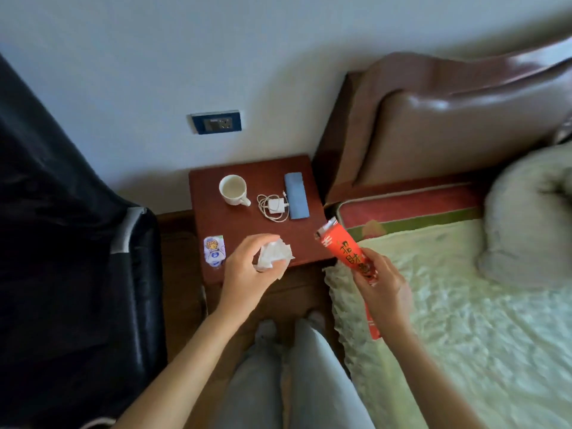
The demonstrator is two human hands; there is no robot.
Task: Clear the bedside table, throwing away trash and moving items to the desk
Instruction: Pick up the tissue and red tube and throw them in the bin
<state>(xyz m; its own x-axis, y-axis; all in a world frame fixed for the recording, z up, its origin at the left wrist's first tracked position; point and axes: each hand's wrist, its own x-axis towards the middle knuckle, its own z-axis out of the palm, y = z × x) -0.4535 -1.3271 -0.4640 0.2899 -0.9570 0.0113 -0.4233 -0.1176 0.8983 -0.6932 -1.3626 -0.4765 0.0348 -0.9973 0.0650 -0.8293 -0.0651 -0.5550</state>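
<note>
L hand (247, 267) hangs over the near edge of the counter (241, 230), its grip closed around a crumpled white tissue (272, 253); the tissue sticks out past the fingers on the far-right side of the grip. R hand (382, 286) is off the counter's right corner, above the bed (448, 305) edge, grip pinched on a red packet (349, 252) w/ yellow characters. The packet's torn open end points up and away from the R grip, toward the counter's near-right corner; its other end shows below the hand.

Just left of the L grip, at the counter's near-left corner, lies a small purple-and-white pouch (214, 250) w/ a cartoon print, not touched. Farther from the L grip, toward the wall: a white mug (233, 189) standing upright, handle turned toward the near side. Right of the mug, a white charger (276, 205) w/ its coiled cable, and just beside that a flat blue case (297, 195) lying lengthwise; charger plug end is touching or nearly touching the case, can't tell which. All three are well apart from both grips.

Wall outlet (216, 122) sits above the counter. Dark chair (62, 243) is left of the L arm, brown headboard (433, 125) beyond the R grip.
</note>
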